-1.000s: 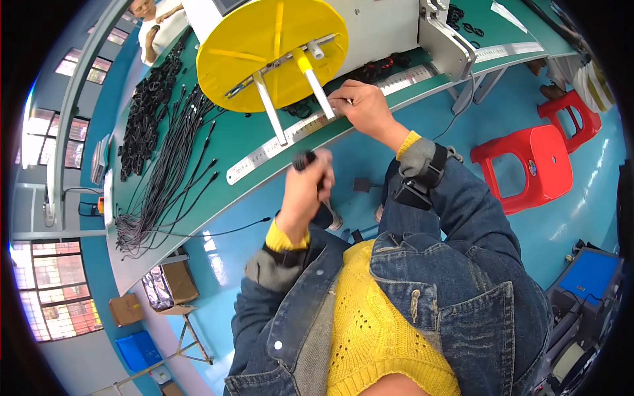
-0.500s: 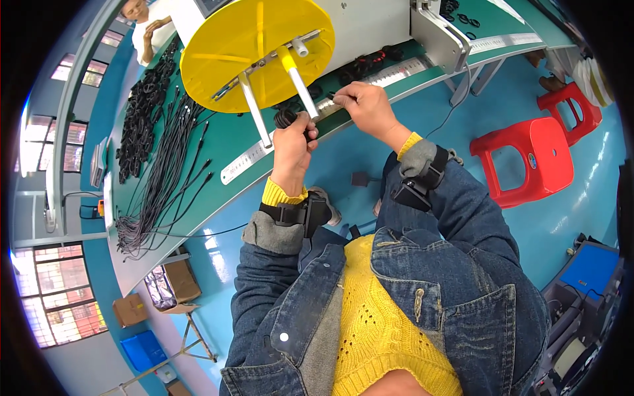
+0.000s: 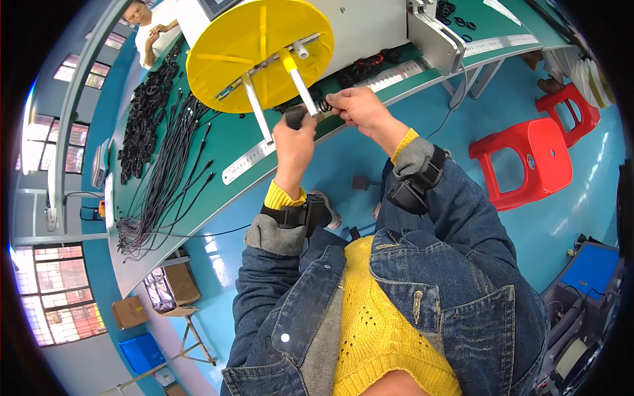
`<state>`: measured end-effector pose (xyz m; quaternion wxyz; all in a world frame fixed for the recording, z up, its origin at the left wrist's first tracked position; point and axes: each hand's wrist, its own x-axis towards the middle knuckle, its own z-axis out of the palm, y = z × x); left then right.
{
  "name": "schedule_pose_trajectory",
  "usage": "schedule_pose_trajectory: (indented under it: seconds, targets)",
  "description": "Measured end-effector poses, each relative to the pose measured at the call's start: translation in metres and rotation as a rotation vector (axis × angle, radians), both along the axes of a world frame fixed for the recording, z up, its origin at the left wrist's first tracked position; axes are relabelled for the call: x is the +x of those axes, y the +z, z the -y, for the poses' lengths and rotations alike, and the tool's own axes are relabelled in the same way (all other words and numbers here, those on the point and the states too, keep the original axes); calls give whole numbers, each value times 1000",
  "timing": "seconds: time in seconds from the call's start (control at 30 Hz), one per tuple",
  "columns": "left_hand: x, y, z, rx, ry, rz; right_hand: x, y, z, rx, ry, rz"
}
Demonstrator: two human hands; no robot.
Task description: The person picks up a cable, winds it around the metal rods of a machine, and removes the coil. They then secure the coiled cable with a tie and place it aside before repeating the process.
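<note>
My left hand (image 3: 294,145) is closed around a small black cable coil (image 3: 295,117), which sticks up above the fingers beside the two metal rods (image 3: 256,109) of a yellow disc (image 3: 218,72). Close by on the right, my right hand (image 3: 360,109) has thumb and forefinger pinched at a thin black strand (image 3: 325,104). Whether that strand is part of the coil cannot be told. Both hands are over the front edge of a green-topped bench (image 3: 191,191), near a steel ruler (image 3: 247,163) fixed along it.
Long black cables (image 3: 173,165) and a heap of coiled ones (image 3: 140,119) lie on the bench to the left. A metal bracket (image 3: 439,39) stands at the right. Red stools (image 3: 528,158) are on the floor. Across the bench sits another person (image 3: 155,33).
My left hand has turned, so the coil now stands upright with its side showing. My right hand has shifted slightly left, its fingers nearer the rod. The disc looks unmoved.
</note>
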<state>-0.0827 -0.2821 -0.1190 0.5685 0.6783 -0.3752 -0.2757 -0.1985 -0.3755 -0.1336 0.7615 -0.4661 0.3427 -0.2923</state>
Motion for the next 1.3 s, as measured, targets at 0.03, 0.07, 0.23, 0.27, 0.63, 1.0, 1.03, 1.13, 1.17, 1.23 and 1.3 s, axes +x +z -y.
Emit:
schedule_pose_trajectory:
  seconds: [0.03,0.07,0.23,0.27,0.63,1.0,1.03,1.13,1.17,1.23,1.3]
  targets:
    - [-1,-1,1,4,-60,107,3,2,-2,-10,10,0]
    - [-1,-1,1,8,-120,215,6,3,-4,-20,21,1]
    - [12,-8,0,142,-93,272,13,-6,-1,-432,-97,-128]
    - [17,-10,-1,152,-19,446,9,-8,4,-431,-102,-129]
    - [56,-8,-30,-15,97,539,-22,-6,-18,-379,-65,-45]
    - [-6,-4,-88,48,-184,-357,-31,-8,-90,-90,320,286]
    - [-2,-6,-91,68,-188,-385,-34,-10,-95,-146,335,394]
    - [3,-9,-100,113,-195,-445,-50,-6,-106,-32,539,282]
    - [0,-7,-103,165,-258,-488,-55,-3,-109,26,635,225]
    - [-6,-4,-100,265,-409,-574,-60,2,-94,3,596,149]
    - [-11,1,-99,295,-423,-538,-60,9,-76,-46,530,9]
